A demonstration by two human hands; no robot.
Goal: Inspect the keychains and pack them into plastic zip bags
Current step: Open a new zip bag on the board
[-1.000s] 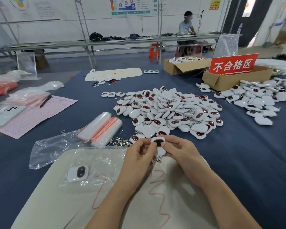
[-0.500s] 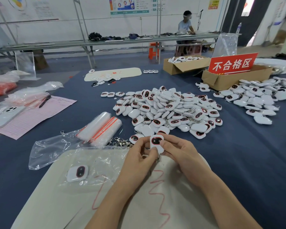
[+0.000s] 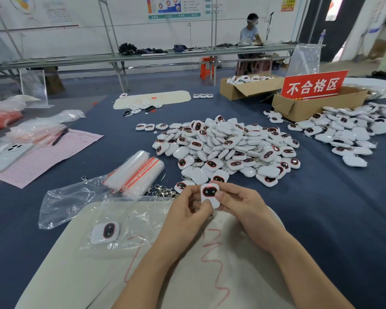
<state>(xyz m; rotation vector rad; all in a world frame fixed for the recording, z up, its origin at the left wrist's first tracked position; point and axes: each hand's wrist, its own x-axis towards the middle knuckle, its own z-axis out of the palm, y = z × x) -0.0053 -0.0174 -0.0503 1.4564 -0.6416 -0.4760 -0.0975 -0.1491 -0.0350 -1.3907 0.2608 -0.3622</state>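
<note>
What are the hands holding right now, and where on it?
One white keychain, pinched between both hands: the left hand grips its lower left edge, the right hand its right edge. Its dark face shows toward the camera.

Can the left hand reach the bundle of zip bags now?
Probably yes. The bundle of zip bags lies uncovered, ahead and left of the left hand, with only small metal clips between. Its fingers pinch the keychain, so they must release it first.
</note>
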